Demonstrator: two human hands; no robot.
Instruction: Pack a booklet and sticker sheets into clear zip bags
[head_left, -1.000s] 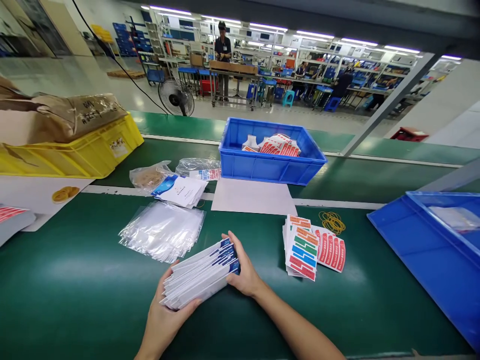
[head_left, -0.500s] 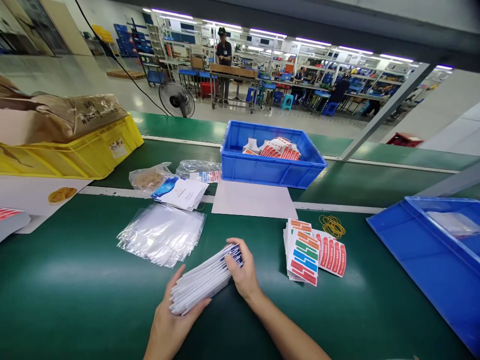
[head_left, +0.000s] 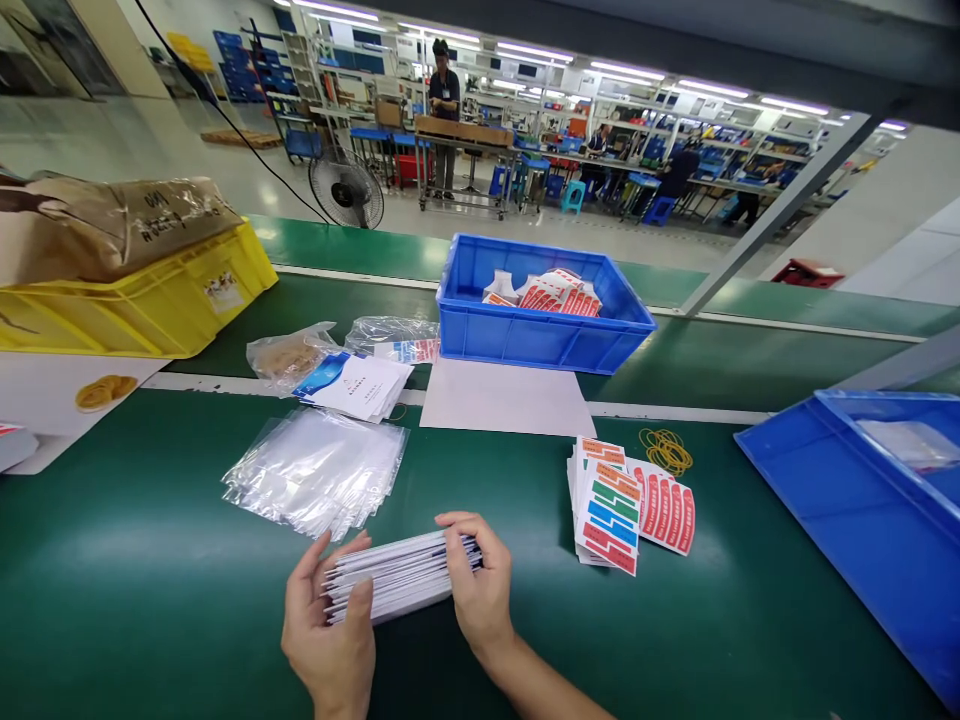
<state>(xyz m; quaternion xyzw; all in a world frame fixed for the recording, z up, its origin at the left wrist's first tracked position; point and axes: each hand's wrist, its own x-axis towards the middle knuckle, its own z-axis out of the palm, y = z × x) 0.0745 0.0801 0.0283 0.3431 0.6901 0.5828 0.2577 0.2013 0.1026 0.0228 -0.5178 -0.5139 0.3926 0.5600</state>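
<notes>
A thick stack of white booklets [head_left: 401,574] is held edge-up between my two hands, just above the green work surface. My left hand [head_left: 334,625] grips its left end, thumb in front and fingers behind. At the other end, my right hand [head_left: 478,585] closes on the stack, where dark blue printing shows at the edges. Beyond the hands lies a pile of clear plastic bags [head_left: 319,470], with blue-and-white booklets [head_left: 356,385] behind it. Right of my hands are coloured sticker sheets [head_left: 611,515], red label sheets [head_left: 667,510] and yellow rubber bands [head_left: 666,452].
A blue bin [head_left: 544,335] with red-and-white printed pieces stands at the back, behind a white sheet [head_left: 506,398]. A yellow crate [head_left: 142,310] bearing brown packaging is at left. Another blue bin [head_left: 855,500] leans at right. A fan [head_left: 346,190] and co-workers are beyond the bench.
The booklet stack has moved down and slightly left, turning closer to level. My left thumb has come up onto its front side; both hands still hold it.
</notes>
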